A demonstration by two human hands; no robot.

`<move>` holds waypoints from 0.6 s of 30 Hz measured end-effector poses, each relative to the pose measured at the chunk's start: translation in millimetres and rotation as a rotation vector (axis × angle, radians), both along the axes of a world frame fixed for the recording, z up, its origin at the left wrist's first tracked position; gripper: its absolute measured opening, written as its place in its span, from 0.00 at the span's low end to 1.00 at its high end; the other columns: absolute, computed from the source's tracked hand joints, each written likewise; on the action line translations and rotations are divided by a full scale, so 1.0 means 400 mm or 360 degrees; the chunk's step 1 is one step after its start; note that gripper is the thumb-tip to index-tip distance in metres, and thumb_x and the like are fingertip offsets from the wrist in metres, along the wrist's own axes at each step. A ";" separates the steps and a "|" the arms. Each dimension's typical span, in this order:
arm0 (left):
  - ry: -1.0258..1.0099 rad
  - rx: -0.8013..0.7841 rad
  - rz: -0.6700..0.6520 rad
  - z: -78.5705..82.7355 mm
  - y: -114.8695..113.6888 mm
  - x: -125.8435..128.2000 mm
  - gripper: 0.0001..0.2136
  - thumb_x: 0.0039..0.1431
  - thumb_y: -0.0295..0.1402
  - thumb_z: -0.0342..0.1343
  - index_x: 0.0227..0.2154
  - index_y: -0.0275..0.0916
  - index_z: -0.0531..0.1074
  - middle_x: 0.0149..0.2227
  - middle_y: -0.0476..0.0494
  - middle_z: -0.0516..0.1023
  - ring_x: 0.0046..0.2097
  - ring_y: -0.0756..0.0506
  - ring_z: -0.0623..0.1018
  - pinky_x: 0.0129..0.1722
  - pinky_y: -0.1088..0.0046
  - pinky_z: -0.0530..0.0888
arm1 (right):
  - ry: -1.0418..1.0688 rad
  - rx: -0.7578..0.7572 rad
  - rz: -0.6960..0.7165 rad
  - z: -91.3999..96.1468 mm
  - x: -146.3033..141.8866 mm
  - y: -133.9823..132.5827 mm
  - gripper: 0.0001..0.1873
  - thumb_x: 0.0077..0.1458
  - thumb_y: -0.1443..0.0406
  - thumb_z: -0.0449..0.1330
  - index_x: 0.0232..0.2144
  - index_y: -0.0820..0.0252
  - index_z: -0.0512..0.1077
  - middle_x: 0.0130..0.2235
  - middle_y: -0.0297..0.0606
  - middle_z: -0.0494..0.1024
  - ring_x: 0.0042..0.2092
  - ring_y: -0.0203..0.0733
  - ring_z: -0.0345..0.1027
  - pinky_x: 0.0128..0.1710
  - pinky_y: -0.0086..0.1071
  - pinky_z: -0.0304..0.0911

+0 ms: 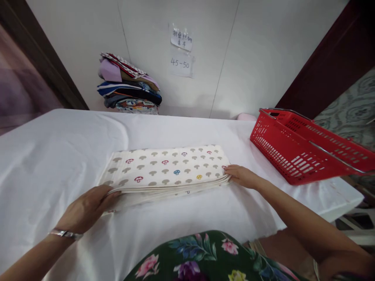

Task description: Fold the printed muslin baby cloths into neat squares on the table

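A cream cloth (pixel 175 166) printed with small mushrooms lies folded in several layers on the white-covered table (pixel 187 218). At its near left corner my left hand (pixel 90 205) grips the layered edge, thumb and fingers closed round it. My right hand (pixel 241 175) pinches the near right corner, fingertips on the top and the thumb side by the stacked edges. Between the hands the near edge shows its layers, slightly raised off the lowest one. The fingertips under the cloth are hidden.
A red plastic basket (pixel 275 152) with metal handles stands at the table's right edge. Several folded fabrics (pixel 129 86) are piled at the back left against the white wall (pixel 249 58). Paper notes (pixel 181 50) hang on that wall. A pink item (pixel 246 116) shows behind the table's far edge.
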State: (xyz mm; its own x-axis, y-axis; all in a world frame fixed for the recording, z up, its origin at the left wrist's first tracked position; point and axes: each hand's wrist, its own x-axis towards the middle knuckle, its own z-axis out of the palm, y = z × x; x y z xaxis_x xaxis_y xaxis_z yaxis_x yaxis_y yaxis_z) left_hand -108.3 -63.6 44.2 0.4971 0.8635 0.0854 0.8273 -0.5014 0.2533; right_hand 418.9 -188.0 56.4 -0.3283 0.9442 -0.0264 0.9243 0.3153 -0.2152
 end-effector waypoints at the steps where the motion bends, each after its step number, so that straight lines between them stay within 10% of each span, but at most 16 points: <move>1: -0.0023 0.0025 -0.0030 -0.005 0.002 -0.004 0.20 0.58 0.50 0.37 0.32 0.42 0.68 0.31 0.50 0.74 0.33 0.48 0.74 0.32 0.75 0.69 | -0.0025 0.0036 0.0003 -0.002 -0.003 -0.001 0.18 0.53 0.68 0.53 0.47 0.58 0.70 0.52 0.42 0.69 0.55 0.45 0.59 0.55 0.43 0.56; 9: -0.0159 0.0449 -0.0412 -0.050 0.000 -0.034 0.22 0.53 0.51 0.49 0.45 0.42 0.68 0.43 0.45 0.75 0.44 0.43 0.74 0.46 0.65 0.70 | 0.0118 0.0137 -0.0135 0.007 -0.010 -0.001 0.15 0.55 0.67 0.49 0.44 0.55 0.70 0.48 0.40 0.73 0.50 0.44 0.64 0.50 0.41 0.61; 18: -0.0050 0.0426 -0.0324 -0.032 -0.029 -0.019 0.17 0.54 0.45 0.50 0.45 0.45 0.69 0.45 0.44 0.74 0.46 0.43 0.73 0.45 0.65 0.71 | 0.0437 0.0233 -0.0423 0.028 -0.005 0.018 0.18 0.57 0.57 0.46 0.43 0.55 0.69 0.46 0.40 0.73 0.49 0.46 0.66 0.50 0.41 0.60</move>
